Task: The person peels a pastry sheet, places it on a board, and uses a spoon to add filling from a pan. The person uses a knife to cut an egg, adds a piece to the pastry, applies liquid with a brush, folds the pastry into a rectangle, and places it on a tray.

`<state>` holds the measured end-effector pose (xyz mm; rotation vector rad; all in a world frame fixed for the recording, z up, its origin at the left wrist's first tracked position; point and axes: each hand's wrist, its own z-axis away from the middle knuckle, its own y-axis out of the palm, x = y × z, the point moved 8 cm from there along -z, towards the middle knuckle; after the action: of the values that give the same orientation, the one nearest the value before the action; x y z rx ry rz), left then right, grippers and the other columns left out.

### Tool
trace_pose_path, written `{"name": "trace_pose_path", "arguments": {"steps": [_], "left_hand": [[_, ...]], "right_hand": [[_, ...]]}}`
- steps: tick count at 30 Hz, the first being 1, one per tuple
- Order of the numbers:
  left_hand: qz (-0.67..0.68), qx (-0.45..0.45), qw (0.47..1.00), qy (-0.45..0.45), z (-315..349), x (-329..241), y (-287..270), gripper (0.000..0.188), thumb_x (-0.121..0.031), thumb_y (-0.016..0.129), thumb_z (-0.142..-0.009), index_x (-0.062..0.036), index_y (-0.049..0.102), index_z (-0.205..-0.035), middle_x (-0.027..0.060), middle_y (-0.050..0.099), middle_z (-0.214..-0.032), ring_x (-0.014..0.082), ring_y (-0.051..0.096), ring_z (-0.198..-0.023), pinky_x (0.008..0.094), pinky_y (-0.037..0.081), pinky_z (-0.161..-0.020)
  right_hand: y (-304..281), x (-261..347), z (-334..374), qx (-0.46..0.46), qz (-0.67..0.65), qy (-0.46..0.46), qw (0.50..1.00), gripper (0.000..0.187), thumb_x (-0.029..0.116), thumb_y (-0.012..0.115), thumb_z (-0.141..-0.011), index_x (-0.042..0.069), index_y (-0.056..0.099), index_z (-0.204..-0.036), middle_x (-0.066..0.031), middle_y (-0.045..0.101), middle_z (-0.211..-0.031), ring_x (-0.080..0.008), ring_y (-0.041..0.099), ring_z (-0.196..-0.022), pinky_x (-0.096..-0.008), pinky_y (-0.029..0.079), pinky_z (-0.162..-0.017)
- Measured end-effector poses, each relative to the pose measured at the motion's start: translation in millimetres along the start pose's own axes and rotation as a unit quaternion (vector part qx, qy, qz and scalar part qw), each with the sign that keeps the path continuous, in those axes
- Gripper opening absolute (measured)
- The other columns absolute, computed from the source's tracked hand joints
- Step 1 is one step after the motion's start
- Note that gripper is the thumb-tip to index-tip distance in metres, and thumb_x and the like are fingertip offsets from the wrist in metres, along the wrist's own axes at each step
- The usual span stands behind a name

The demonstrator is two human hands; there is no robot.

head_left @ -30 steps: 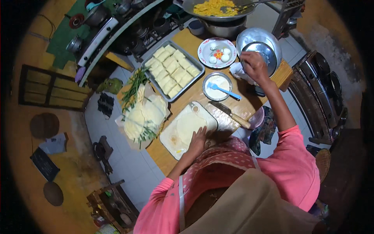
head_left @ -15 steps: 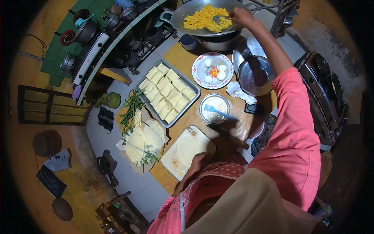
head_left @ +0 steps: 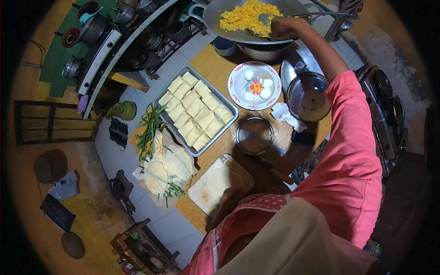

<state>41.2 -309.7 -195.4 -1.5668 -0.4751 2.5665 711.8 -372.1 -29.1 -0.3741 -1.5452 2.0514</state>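
The head view shows the right hand (head_left: 283, 28) curled over crumbly yellow filling (head_left: 245, 17) in a wide grey metal wok (head_left: 211, 23); what its fingers pinch, I cannot tell. The shadowed left hand (head_left: 231, 197) rests by a pale round sheet (head_left: 217, 180) on a white board (head_left: 198, 191); its grip is unclear. Filling seems to be being collected; the next move likely calls for a clear carry past the red-rimmed white egg plate (head_left: 236, 75) and shadowed round bowl (head_left: 255, 118).
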Motion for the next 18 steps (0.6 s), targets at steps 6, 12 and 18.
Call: {"name": "trace_pose_path", "arguments": {"steps": [6, 12, 18], "left_hand": [[-0.089, -0.008, 0.995, 0.036, 0.6, -8.7, -1.4, 0.021, -0.021, 0.065, -0.083, -0.0041, 0.065, -0.096, 0.0159, 0.064, -0.092, 0.0314, 0.061, -0.090, 0.0389, 0.048, -0.080], [-0.114, -0.062, 0.991, -0.021, 7.7, 8.7, -5.3, 0.023, -0.023, 0.065, -0.083, -0.0082, 0.066, -0.101, 0.0157, 0.065, -0.095, 0.0327, 0.061, -0.094, 0.0400, 0.048, -0.083], [-0.058, -0.010, 0.997, -0.040, -7.2, 18.7, 8.1, 0.023, -0.024, 0.063, -0.084, -0.0099, 0.066, -0.102, 0.0155, 0.065, -0.096, 0.0321, 0.061, -0.095, 0.0403, 0.049, -0.083]], "right_hand": [[-3.2, 42.5, -7.4, 0.053, -0.039, 0.095, 0.993, 0.020, 0.024, 0.068, -0.070, 0.007, 0.070, -0.080, -0.0066, 0.063, -0.067, -0.0185, 0.050, -0.054, -0.0403, 0.043, -0.052], [-36.1, 26.0, -13.8, -0.027, -0.128, 0.157, 0.979, 0.021, 0.015, 0.057, -0.081, -0.004, 0.063, -0.089, -0.0187, 0.065, -0.079, -0.0304, 0.063, -0.069, -0.0446, 0.046, -0.061], [-37.7, -36.9, -98.4, -0.262, 0.023, 0.075, 0.962, 0.024, 0.023, 0.066, -0.071, 0.002, 0.066, -0.081, -0.0185, 0.066, -0.077, -0.0325, 0.063, -0.070, -0.0434, 0.049, -0.064]]}}
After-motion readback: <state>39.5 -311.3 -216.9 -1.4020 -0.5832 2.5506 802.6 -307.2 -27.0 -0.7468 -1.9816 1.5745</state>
